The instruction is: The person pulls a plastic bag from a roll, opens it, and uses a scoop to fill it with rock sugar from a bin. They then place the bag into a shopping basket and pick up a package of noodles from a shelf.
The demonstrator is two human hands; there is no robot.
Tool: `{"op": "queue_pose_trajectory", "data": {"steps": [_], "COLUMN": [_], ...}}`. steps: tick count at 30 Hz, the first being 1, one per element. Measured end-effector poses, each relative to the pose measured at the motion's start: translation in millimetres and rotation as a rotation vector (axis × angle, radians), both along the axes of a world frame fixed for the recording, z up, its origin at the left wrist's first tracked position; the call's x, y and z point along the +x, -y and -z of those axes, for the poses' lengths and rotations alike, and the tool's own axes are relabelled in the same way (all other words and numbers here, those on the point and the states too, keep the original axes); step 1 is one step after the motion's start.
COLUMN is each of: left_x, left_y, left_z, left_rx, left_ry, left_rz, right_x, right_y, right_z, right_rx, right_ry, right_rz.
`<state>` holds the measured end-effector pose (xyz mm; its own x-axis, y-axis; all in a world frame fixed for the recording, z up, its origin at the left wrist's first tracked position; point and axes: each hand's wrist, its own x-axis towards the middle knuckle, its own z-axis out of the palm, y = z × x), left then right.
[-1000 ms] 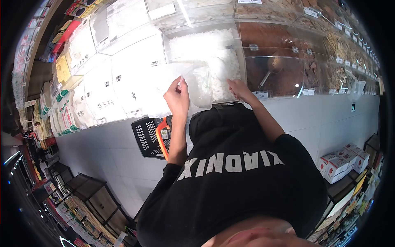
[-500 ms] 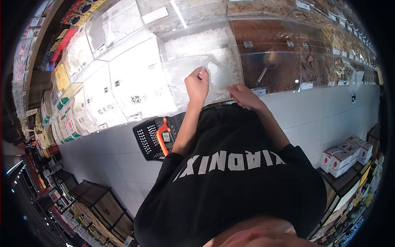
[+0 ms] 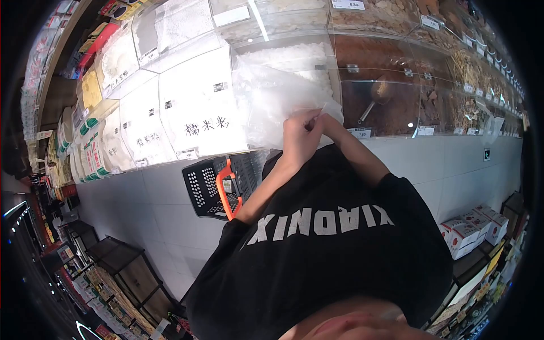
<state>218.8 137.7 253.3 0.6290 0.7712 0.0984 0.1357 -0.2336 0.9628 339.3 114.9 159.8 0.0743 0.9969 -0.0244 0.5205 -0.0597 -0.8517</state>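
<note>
Both hands meet above the front edge of the bins, close to my chest. My left hand (image 3: 299,136) is closed on the gathered top of a clear plastic bag (image 3: 272,102). Right beside it my right hand (image 3: 331,127) is closed too, pinching the bag's edge, and its fingers partly overlap the left ones. The bag spreads out beyond the hands, over a bin of white chunks (image 3: 283,54). What the bag holds cannot be made out through the glare.
Lidded bins of white powder (image 3: 195,96) stand at left. At right is a brown powder bin (image 3: 357,48) with a metal scoop (image 3: 374,102). A black basket with an orange handle (image 3: 207,190) is below the counter; white boxes (image 3: 473,226) lie at lower right.
My left hand has moved right and toward my body, and the two hands have come together. The bag now spreads wider above the hands.
</note>
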Motion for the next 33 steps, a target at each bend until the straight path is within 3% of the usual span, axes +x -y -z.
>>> {"op": "queue_pose_trajectory", "data": {"steps": [2, 5, 11, 17, 20, 23, 26, 33], "left_x": [-8.9, -19.6, -44.6, -64.6, -70.0, -71.6, -71.1, -79.5], "left_y": [-5.9, -15.1, -47.8, -72.2, -79.3, -84.4, -87.3, -97.7], "left_z": [-10.7, -30.7, -41.2, -25.7, -22.0, -16.9, -11.8, -18.1], "left_rx": [-0.016, -0.353, -0.409, -0.362, -0.370, -0.392, -0.423, -0.456], "left_ry": [0.016, 0.155, 0.266, 0.338, 0.323, 0.323, 0.318, 0.340], "left_rz": [-0.007, -0.159, -0.431, -0.550, -0.594, -0.626, -0.624, -0.716], "right_x": [-3.8, -13.0, -20.2, 21.6, 46.1, 61.3, 58.5, 44.1], "right_y": [-4.3, -14.4, -10.9, 43.1, 72.1, 94.4, 97.6, 104.5], "right_z": [-3.0, -16.1, -92.2, -152.3, -168.2, -150.7, -139.4, -111.7], "right_rx": [0.058, 0.084, -0.305, -0.363, -0.420, -0.422, -0.532, -0.460], "right_ry": [0.117, 0.313, 0.524, 0.305, 0.019, -0.046, -0.330, -0.688], "right_rz": [-0.013, -0.001, 0.048, 0.075, 0.130, 0.195, 0.272, 0.364]}}
